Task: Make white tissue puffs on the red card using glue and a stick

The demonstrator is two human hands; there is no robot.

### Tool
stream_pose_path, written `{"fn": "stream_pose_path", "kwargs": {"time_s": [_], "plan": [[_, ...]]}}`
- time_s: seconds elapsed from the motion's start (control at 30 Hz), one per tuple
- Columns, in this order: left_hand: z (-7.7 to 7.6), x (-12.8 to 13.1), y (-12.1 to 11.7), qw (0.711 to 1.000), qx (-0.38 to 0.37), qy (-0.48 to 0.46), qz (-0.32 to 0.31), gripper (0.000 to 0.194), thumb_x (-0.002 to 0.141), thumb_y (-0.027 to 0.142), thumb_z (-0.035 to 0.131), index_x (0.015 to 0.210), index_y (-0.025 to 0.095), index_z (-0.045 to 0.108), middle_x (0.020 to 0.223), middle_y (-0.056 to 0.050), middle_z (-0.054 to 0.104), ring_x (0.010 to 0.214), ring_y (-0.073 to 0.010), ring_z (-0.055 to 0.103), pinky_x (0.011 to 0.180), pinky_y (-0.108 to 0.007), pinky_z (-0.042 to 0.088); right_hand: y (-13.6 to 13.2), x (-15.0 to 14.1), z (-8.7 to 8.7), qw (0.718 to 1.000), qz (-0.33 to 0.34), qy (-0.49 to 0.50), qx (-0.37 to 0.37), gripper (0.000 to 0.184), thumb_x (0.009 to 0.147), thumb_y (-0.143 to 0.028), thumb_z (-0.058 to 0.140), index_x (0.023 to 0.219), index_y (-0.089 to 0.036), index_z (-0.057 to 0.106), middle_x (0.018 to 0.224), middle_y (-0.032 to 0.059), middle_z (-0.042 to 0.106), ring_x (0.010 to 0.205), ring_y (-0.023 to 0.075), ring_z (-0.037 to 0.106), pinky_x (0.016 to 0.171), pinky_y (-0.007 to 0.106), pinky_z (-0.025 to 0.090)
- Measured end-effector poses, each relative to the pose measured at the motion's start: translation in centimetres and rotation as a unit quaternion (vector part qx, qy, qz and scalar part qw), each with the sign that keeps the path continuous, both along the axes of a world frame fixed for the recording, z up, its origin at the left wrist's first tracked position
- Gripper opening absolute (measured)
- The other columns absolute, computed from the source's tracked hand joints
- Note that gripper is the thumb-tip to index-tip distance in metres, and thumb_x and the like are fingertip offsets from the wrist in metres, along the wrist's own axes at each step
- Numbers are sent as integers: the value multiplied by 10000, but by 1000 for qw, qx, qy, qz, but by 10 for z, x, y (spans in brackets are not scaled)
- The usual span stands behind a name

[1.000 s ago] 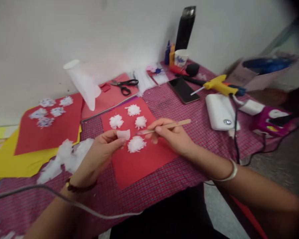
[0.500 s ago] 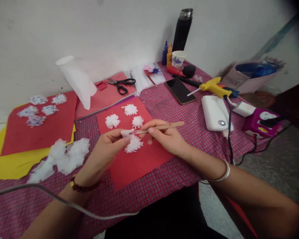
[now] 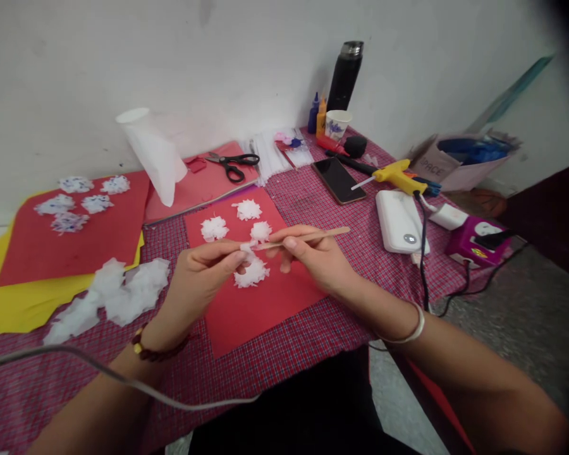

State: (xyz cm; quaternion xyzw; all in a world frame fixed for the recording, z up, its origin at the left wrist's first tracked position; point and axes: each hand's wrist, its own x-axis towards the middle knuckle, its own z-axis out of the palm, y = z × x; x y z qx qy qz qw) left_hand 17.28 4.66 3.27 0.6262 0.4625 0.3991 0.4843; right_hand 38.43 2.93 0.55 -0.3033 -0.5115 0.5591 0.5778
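Over a red paper sheet (image 3: 246, 322), my left hand (image 3: 203, 275) pinches a small piece of white tissue paper (image 3: 247, 248). My right hand (image 3: 315, 256) is closed round a thin wooden stick (image 3: 329, 232), whose left end meets the tissue. Beneath my fingertips lies a white tissue puff (image 3: 251, 273). Farther back on the same sheet are three more puffs, one of them at its top (image 3: 246, 209). Loose white tissue pieces (image 3: 135, 291) rest on the checked cloth, left of my left hand.
Blue-speckled puffs (image 3: 70, 222) lie on another red sheet (image 3: 33, 259) at left. Behind are a white paper roll (image 3: 156, 164) and scissors (image 3: 232, 163). A phone (image 3: 339, 180), yellow glue gun (image 3: 398, 175), power bank (image 3: 402, 221) and cables are at right. A pale cable (image 3: 137, 383) crosses the foreground.
The tissue in my left fingers has turned and folded against the stick's end. Both hands stay close together over the sheet. The whole view has shifted slightly.
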Motion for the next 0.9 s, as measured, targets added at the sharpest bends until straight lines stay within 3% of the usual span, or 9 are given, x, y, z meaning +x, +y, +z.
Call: {"fn": "stream_pose_path", "kwargs": {"time_s": [0.17, 0.33, 0.43, 0.5, 0.6, 0.67, 0.73, 0.8, 0.9], "plan": [[8, 4, -9, 996, 63, -53, 35, 97, 822, 243, 750, 896, 276, 803, 722, 16, 719, 659, -122, 625, 629, -249, 515, -5, -14, 12, 999, -42, 16, 17, 266, 913, -443, 657, 834, -217, 775, 748, -14, 709, 560, 52, 579, 565, 195, 481], [13, -5, -13, 962, 261, 61, 48, 180, 832, 202, 751, 942, 334, 803, 906, 9, 743, 853, -178, 670, 784, -322, 554, -12, -37, 23, 988, -14, 139, -64, 179, 873, -381, 699, 918, -209, 718, 679, -35, 698, 527, 69, 585, 521, 186, 479], [14, -12, -12, 941, 320, 94, 56, 248, 780, 169, 801, 935, 362, 800, 956, 20, 746, 938, -196, 669, 878, -352, 545, -16, -43, 29, 983, 16, 158, -92, 214, 906, -407, 664, 890, -195, 682, 646, -45, 667, 478, 58, 547, 476, 175, 452], [15, -12, -10, 960, 273, 41, 50, 202, 793, 175, 794, 910, 340, 797, 869, 19, 731, 819, -162, 658, 789, -318, 553, -18, -41, 34, 990, 22, 117, -78, 289, 924, -470, 640, 879, -187, 681, 645, -48, 636, 464, 50, 512, 457, 174, 425], [21, -7, -6, 994, 79, -81, 0, 54, 779, 205, 797, 790, 256, 782, 674, 12, 663, 607, -104, 586, 557, -226, 494, -20, -30, 43, 1000, -7, 25, -15, 237, 904, -407, 695, 876, -172, 703, 674, -49, 607, 545, 46, 534, 506, 160, 425], [23, -3, -4, 990, -47, -128, -39, 72, 718, 217, 833, 706, 217, 762, 609, 11, 630, 547, -84, 555, 463, -182, 424, -21, -23, 46, 1000, -23, -5, 10, 168, 903, -328, 708, 879, -162, 708, 673, -51, 602, 582, 47, 548, 529, 150, 426], [23, 0, -5, 985, -89, -138, -43, 76, 707, 228, 841, 714, 208, 768, 623, 6, 638, 551, -80, 558, 455, -172, 414, -22, -20, 44, 1000, -30, 9, -5, 155, 923, -314, 684, 876, -167, 696, 650, -57, 598, 553, 47, 537, 509, 150, 419], [21, 1, -8, 994, -22, -109, -17, 49, 769, 242, 810, 812, 223, 796, 677, -1, 669, 587, -87, 578, 519, -197, 465, -22, -22, 39, 996, -26, 63, -61, 178, 937, -344, 665, 871, -180, 673, 655, -59, 619, 513, 48, 528, 499, 157, 437], [14, -4, -15, 983, 183, 10, 32, 159, 824, 241, 782, 975, 284, 802, 805, -10, 711, 743, -142, 640, 696, -274, 536, -24, -27, 30, 975, 14, 158, -156, 204, 922, -379, 682, 870, -184, 654, 747, -35, 699, 519, 52, 569, 574, 186, 526]]}}
